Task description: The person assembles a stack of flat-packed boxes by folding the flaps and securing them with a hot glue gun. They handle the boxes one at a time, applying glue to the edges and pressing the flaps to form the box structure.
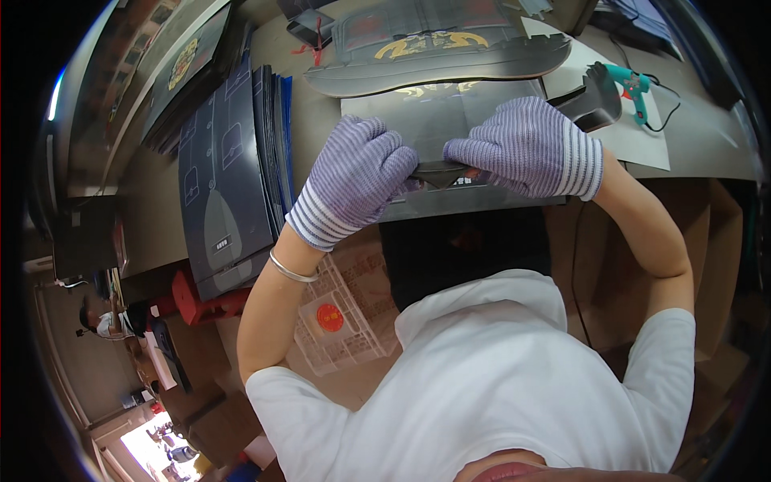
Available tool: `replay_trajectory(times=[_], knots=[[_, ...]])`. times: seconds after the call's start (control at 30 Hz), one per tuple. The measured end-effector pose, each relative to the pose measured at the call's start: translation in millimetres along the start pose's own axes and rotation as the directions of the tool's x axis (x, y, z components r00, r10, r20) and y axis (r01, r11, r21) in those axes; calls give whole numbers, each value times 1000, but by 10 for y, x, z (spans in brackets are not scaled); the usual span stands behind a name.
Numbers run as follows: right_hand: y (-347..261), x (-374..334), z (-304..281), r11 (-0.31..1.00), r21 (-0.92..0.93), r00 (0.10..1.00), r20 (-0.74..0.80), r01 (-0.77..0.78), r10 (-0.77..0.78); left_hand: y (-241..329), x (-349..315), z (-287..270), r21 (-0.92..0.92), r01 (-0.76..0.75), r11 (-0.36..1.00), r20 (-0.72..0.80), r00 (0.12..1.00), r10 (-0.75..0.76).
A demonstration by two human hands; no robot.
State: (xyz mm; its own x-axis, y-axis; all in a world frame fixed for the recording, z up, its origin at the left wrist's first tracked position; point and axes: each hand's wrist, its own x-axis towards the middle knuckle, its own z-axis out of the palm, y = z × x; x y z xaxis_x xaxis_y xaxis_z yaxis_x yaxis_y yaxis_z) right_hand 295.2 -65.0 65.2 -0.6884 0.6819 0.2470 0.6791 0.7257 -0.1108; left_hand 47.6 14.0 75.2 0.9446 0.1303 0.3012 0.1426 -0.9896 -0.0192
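Note:
Both my hands wear purple-and-white striped knit gloves. My left hand (pixel 353 177) and my right hand (pixel 526 149) are closed at the two ends of a small dark folded strip (pixel 440 173), pinching it between thumbs and fingers. Beneath it, a dark flat printed board (pixel 426 112) lies at the table's near edge, partly covered by my hands. Just beyond my hands rests a long dark piece with a curved edge and a gold pattern (pixel 450 68). Right of my right hand sits a dark bent piece (pixel 598 100).
A teal glue gun (pixel 634 88) with its cord lies on a white sheet (pixel 654 145) at the right. Dark printed boards (pixel 225 169) are stacked at the left. A phone (pixel 309 30) lies far back. Below are a plastic crate (pixel 345 321) and a red stool (pixel 193 301).

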Motion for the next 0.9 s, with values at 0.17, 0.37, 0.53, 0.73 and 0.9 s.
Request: replay_trajectory(times=[0.17,0.37,0.53,0.73,0.9], knots=[[-23,8,-29,996,-74,998,-30,-57,55,-2,177,-86,-6,-17,1000,10,1000,17],[-48,263,290,984,29,985,4,-173,173,-236,-3,97,174,31,984,238,969,-73],[272,-53,361,984,43,979,-107,-172,175,-622,-155,6,287,115,951,300,932,-204],[698,-778,230,882,-110,889,-72,-458,452,-664,-54,-134,360,301,883,369,823,-431],[608,-724,320,859,-99,865,-82,-502,496,-104,802,276,-117,377,919,238,909,-343]])
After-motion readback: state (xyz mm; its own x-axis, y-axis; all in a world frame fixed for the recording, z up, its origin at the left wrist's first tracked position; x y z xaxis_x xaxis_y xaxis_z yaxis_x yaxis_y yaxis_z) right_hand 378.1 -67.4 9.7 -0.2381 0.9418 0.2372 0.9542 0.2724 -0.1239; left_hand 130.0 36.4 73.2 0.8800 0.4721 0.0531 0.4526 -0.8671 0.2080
